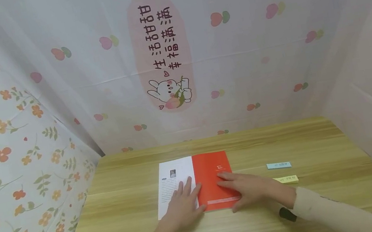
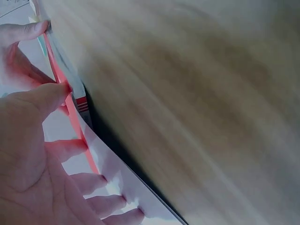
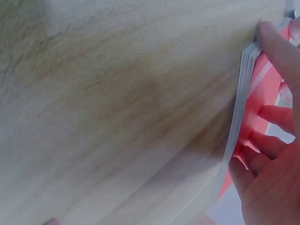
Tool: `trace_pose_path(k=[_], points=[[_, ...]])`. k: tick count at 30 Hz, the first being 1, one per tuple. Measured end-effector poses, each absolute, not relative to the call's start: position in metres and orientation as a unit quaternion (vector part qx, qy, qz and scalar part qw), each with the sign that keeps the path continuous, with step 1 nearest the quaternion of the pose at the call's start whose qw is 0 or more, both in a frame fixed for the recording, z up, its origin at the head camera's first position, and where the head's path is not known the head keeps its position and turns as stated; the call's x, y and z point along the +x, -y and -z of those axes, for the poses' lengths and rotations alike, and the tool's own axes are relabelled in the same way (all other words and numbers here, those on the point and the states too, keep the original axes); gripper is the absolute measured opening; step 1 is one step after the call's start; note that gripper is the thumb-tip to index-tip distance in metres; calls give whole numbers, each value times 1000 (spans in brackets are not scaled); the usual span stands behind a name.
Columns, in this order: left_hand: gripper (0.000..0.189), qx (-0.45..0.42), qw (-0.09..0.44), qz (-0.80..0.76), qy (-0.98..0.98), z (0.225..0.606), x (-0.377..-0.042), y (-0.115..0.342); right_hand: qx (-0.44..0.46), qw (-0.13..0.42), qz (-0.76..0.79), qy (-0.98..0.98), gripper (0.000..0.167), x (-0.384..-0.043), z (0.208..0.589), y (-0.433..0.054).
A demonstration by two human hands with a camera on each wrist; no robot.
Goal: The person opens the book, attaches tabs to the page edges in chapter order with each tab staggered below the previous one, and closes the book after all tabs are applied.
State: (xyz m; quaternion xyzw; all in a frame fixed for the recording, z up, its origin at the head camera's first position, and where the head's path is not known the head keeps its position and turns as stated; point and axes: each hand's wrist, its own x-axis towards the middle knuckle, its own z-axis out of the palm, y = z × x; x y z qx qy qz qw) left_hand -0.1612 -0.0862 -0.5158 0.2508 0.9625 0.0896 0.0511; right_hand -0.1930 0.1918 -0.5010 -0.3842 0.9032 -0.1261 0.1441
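while both hands touch it, the open book [image 1: 197, 171] lies on the wood-grain table [image 1: 124, 208], one o'clock from the left hand [image 1: 183, 206], ten o'clock from the right hand [image 1: 243, 186]; spine runs twelve to six. neither hand nearer. left fingers spread near the spine, right fingers extended over the red page [image 1: 207, 168]; both ungripped. count: one book, one blue paper slip [image 1: 279, 165], one yellow paper slip [image 1: 288, 180], slips at three o'clock.
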Motion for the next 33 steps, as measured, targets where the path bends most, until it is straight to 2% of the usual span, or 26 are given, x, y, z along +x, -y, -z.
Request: trace_pose_path(k=[22, 33], points=[[70, 249, 40, -88, -964, 514, -159, 82, -413, 88, 131, -897, 68, -178, 498, -203], [70, 246, 45, -86, -964, 514, -160, 82, -409, 112, 131, -896, 63, -181, 490, -198]])
